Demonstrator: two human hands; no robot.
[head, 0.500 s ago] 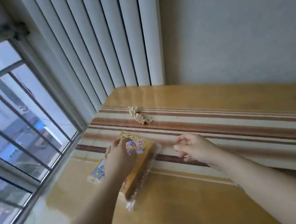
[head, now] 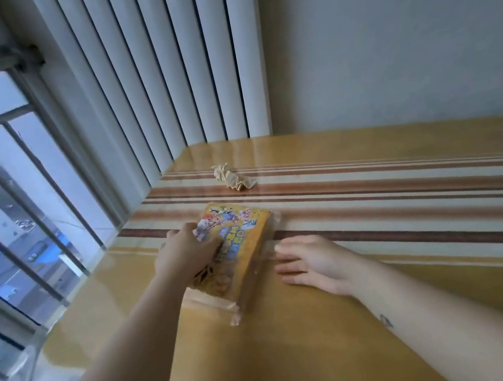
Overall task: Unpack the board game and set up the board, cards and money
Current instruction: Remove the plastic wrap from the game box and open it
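Box (head: 244,237) gripped by left hand (head: 184,253), centre of frame.
Left hand curls over the box's left side and holds it. Right hand (head: 311,261) lies flat with straight fingers on the table (head: 301,347) just right of the box, fingertips touching its clear wrap. The box sits at the near edge of the striped band. Beyond it lies a crumpled rag (head: 233,178), with white slats (head: 175,70) at upper centre and a barred window (head: 0,213) at left.

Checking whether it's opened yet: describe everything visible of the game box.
The game box is a yellow-orange carton with colourful cartoon print on top, wrapped in clear film that bunches loose at its near end. It lies flat on the table. The left hand holds its top left; the right hand lies flat beside it.
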